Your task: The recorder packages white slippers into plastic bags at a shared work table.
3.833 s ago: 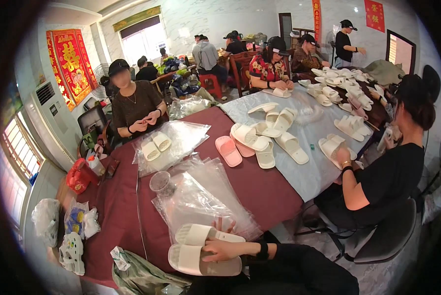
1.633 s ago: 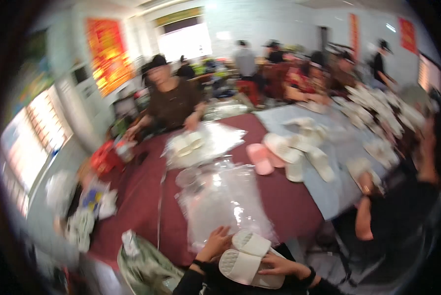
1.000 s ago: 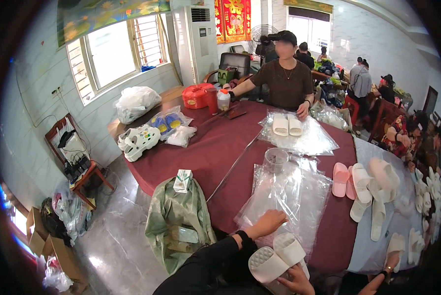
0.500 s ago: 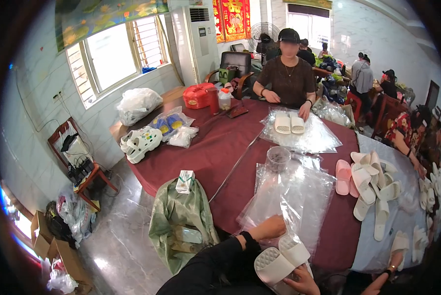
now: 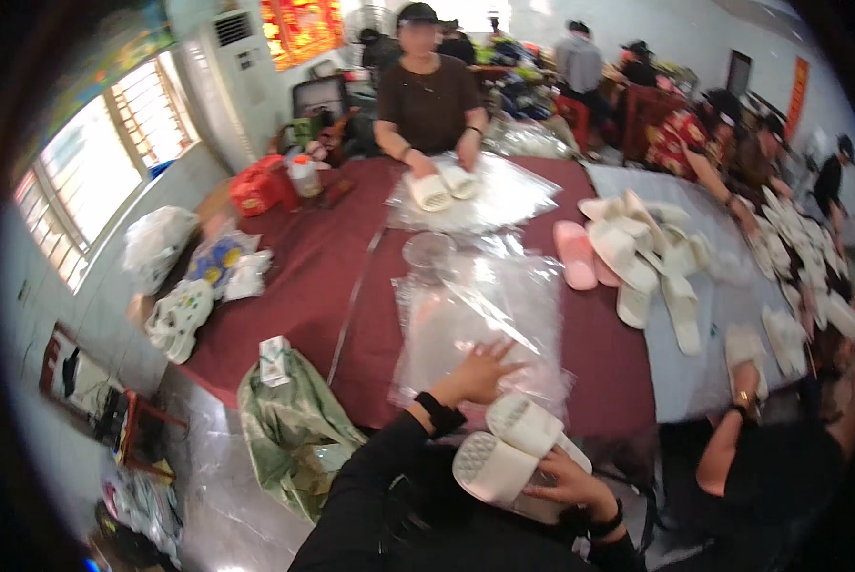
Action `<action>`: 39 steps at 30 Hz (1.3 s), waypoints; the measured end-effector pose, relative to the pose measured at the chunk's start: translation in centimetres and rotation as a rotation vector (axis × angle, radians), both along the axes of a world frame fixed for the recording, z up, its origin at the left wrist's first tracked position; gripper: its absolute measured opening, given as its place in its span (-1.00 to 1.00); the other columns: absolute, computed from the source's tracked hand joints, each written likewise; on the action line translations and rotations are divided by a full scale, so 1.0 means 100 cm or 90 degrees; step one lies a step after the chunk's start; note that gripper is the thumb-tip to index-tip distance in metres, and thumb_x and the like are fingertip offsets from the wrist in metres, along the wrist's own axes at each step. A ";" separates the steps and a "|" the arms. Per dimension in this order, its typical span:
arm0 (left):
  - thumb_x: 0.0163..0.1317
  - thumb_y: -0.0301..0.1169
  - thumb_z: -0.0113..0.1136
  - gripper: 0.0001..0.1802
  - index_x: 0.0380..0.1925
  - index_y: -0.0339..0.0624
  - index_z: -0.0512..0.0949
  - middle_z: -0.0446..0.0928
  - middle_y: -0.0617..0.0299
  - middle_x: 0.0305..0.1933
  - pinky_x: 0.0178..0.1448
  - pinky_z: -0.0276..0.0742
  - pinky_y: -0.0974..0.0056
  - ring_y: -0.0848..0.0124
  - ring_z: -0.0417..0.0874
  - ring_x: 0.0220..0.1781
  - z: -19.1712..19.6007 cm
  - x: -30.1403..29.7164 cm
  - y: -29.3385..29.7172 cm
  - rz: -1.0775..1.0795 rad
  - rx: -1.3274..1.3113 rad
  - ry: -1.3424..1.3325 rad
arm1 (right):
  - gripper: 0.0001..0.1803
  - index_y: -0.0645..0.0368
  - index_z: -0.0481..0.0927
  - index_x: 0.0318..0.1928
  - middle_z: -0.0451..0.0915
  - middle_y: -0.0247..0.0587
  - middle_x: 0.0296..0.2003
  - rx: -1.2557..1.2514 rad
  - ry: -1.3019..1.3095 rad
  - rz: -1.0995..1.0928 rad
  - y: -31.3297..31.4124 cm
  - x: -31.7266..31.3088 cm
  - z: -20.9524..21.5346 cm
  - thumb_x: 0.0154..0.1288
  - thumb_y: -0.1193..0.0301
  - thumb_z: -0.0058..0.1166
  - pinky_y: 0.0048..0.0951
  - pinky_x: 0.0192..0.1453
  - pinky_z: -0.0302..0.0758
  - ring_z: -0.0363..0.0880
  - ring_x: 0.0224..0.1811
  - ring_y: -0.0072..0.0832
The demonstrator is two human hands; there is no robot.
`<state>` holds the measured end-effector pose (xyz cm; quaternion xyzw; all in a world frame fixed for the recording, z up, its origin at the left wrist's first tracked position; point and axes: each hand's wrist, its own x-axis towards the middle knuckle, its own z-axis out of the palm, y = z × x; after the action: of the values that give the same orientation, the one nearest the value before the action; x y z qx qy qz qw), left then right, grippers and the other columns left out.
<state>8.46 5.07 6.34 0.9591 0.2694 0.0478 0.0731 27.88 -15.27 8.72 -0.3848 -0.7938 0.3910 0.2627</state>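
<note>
- The right hand (image 5: 566,481) has its grip closed around a pair of white slippers (image 5: 513,450), soles up, held low against the person's body, just off the near edge of the table (image 5: 323,276).
- The left hand (image 5: 480,374) lies flat, fingers spread and holding nothing, on a stack of clear plastic bags (image 5: 489,315) directly beyond the slippers.
- A green sack (image 5: 289,429) sags open left of the slippers, below the table edge; what is in it cannot be told.
- Beyond the bags, another person across the table presses white slippers (image 5: 444,186) onto more plastic.
- Loose white and pink slippers (image 5: 637,257) lie right of the bags.
- A roll of tape (image 5: 427,250) sits just beyond the stack.
</note>
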 end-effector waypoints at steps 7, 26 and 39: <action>0.02 0.06 0.17 -0.47 0.00 0.16 0.51 0.00 -0.18 0.42 0.40 -0.11 -0.21 -0.11 -0.05 0.46 -0.014 0.024 0.028 -0.033 -0.231 0.061 | -0.37 0.19 0.46 0.13 0.37 -0.01 0.19 0.013 -0.008 -0.061 -0.007 0.007 -0.001 0.14 0.07 0.19 -0.11 0.37 0.08 0.18 0.29 -0.03; 0.08 0.16 0.09 -0.32 0.26 0.50 0.26 -0.01 -0.10 0.43 0.36 -0.33 -0.38 -0.10 -0.02 0.44 -0.036 0.043 0.021 -0.045 -0.201 0.147 | -0.40 0.18 0.47 0.13 0.28 -0.05 0.26 -0.052 0.089 -0.099 -0.022 0.018 0.018 0.13 0.14 0.22 -0.17 0.42 -0.04 0.02 0.38 -0.12; 0.14 -0.17 0.09 -0.44 0.21 0.18 0.36 0.12 0.12 0.41 0.33 0.09 -0.18 -0.16 0.14 0.37 -0.053 0.034 0.014 -0.093 -0.064 0.013 | -0.56 0.30 0.59 -0.26 0.45 -0.05 -0.29 0.011 0.003 -0.439 -0.010 0.027 -0.021 0.11 0.12 0.21 -0.30 -0.01 0.31 0.33 -0.08 -0.20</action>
<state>11.90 6.44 1.01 0.9717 0.2014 0.0191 0.1220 30.57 -16.29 6.57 -0.6272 -0.6199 0.2732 0.3843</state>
